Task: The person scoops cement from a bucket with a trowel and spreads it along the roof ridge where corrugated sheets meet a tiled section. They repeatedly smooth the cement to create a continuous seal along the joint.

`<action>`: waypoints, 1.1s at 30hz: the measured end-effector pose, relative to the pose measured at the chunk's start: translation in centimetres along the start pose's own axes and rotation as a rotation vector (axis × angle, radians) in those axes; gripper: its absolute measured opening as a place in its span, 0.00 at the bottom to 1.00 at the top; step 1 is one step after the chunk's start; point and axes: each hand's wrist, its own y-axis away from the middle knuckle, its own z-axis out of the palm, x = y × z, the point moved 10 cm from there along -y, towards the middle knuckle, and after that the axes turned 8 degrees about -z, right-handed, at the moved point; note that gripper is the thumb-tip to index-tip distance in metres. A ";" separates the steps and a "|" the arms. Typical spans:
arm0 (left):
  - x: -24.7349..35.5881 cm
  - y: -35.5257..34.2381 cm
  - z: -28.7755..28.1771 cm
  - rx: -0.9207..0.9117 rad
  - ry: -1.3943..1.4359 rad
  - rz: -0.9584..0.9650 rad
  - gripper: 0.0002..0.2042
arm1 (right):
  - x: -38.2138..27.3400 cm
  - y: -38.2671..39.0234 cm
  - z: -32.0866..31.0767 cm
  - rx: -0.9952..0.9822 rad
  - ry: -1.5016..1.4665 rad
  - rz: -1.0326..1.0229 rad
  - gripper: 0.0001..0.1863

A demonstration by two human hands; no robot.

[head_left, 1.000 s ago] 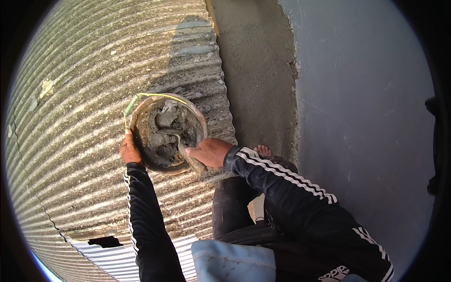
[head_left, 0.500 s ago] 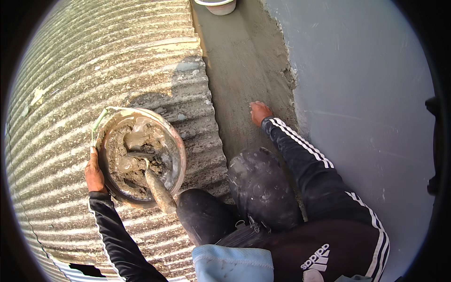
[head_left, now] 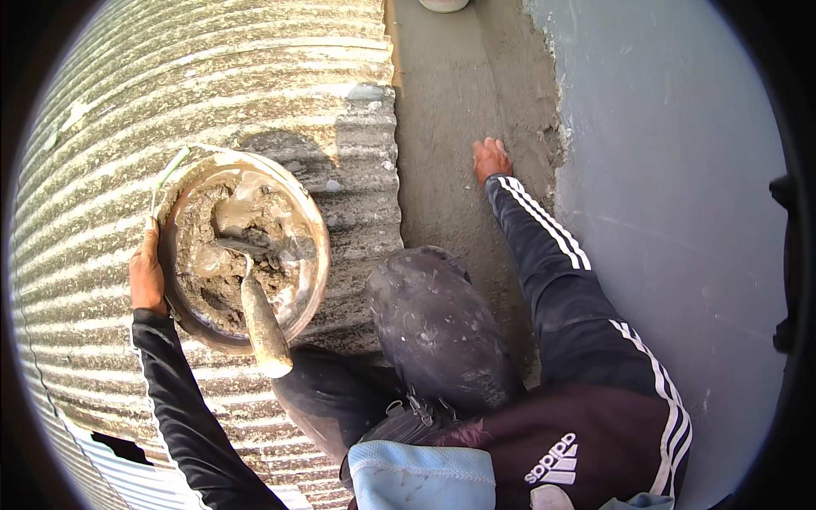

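A round bucket (head_left: 316, 255) of wet grey mortar (head_left: 200, 285) rests on corrugated roofing at my left. My left hand (head_left: 148, 276) grips its left rim, thumb up by the wire handle with its green grip (head_left: 172, 166). A trowel (head_left: 262, 327) stands in the mortar, blade partly buried, its worn wooden handle leaning over the near rim toward my knee. Ahead on the right, my right hand (head_left: 491, 160) is set down on the grey mortar strip (head_left: 450, 93). It holds nothing that I can see; its short-looking fingers are slightly apart.
Weathered corrugated roofing (head_left: 102, 221) spreads across the left, its wavy edge meeting the mortar strip. A smooth grey wall (head_left: 671, 170) rises along the right. Another pale container (head_left: 444, 4) shows at the top edge. My bent knees (head_left: 438, 323) are close below the bucket and strip.
My right hand has shifted forward along the mortar strip. The bucket, with my left hand still on it, appears slightly farther left and up; the whole view has also shifted.
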 end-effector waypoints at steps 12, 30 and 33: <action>1.9 1.0 0.2 0.115 0.024 0.087 0.31 | -0.1 7.9 4.3 -0.189 -0.378 0.280 0.07; 2.2 2.9 2.1 -0.021 0.502 -0.140 0.24 | -2.8 12.2 9.2 -0.313 -0.970 0.595 0.09; 0.9 3.1 2.6 -0.050 0.548 -0.217 0.24 | -3.1 13.1 8.8 -0.356 -1.331 0.847 0.07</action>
